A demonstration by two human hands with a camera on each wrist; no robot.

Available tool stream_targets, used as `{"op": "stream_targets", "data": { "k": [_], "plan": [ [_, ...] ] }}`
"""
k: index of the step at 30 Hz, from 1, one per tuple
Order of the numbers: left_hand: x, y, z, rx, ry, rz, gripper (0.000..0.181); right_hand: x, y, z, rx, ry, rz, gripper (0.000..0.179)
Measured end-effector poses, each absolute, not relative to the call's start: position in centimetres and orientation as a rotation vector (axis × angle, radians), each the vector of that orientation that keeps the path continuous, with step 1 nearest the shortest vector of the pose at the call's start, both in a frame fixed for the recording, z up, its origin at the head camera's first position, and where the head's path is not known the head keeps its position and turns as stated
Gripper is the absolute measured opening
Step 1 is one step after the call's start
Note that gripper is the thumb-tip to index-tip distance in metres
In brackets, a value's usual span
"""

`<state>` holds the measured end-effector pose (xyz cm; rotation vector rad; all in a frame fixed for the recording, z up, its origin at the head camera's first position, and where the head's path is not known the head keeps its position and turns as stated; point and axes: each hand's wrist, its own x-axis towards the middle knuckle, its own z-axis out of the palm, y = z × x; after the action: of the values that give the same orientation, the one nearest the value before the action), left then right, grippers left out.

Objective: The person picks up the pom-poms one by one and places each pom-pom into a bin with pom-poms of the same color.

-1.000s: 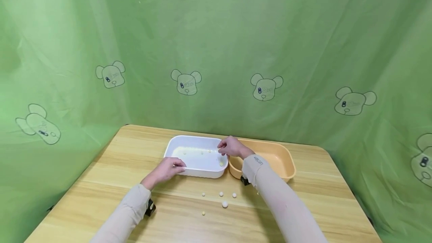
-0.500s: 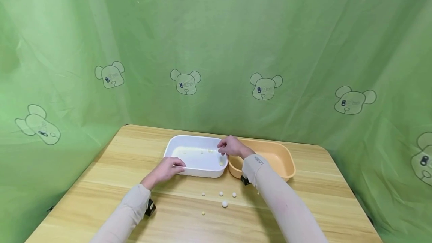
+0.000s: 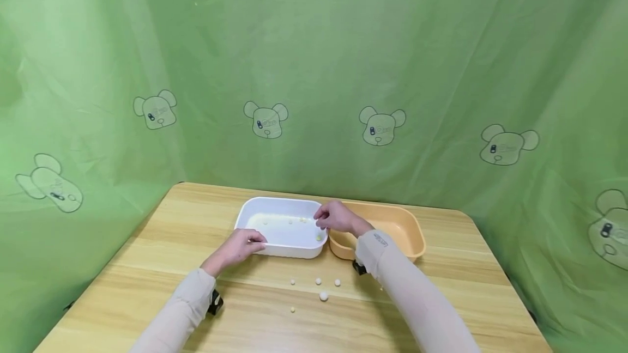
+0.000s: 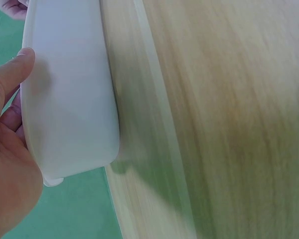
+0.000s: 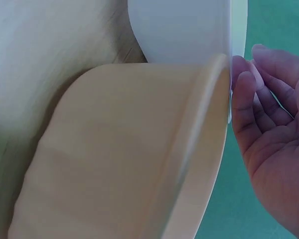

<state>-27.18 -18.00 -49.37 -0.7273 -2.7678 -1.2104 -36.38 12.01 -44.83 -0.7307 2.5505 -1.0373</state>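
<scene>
My left hand (image 3: 237, 247) holds the front rim of a white plastic tub (image 3: 289, 250) near its left corner. In the left wrist view, the thumb (image 4: 21, 62) lies on the outer wall, with fingers behind the rim. Over the tub's right end, my right hand (image 3: 338, 217) has bent fingers (image 5: 244, 94) with the tips gathered close together; I cannot tell whether they pinch anything. Several small balls lie in the tub, including a yellow ball (image 3: 319, 238) below the right hand. An orange tub (image 3: 412, 233) stands against the white tub's right side, partly under the right wrist.
In front of the tubs lie several loose balls: a larger white ball (image 3: 323, 296), smaller white ones, and a small yellow ball (image 3: 293, 309). The wooden table (image 3: 255, 326) runs back to a green curtain (image 3: 319, 168) with bear-head prints.
One more small ball shows on the white tub's floor, left of the right hand, than a second ago. Both hands stay nearly in place; the head view has shifted slightly.
</scene>
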Motion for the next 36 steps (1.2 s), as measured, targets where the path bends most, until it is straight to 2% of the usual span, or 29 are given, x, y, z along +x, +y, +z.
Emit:
{"op": "stream_targets", "data": {
  "k": [17,36],
  "plan": [
    [-27.0,-18.0,-49.4,-0.742,-2.756,-1.192,0.005,-33.6,13.7,-43.9,-0.967,2.588,-0.964,0.016],
    [-27.1,-17.9,-49.5,-0.696,-2.776,-1.233,0.005,-27.3,14.0,-45.1,-1.070,2.492,-1.012,0.006]
  ]
}}
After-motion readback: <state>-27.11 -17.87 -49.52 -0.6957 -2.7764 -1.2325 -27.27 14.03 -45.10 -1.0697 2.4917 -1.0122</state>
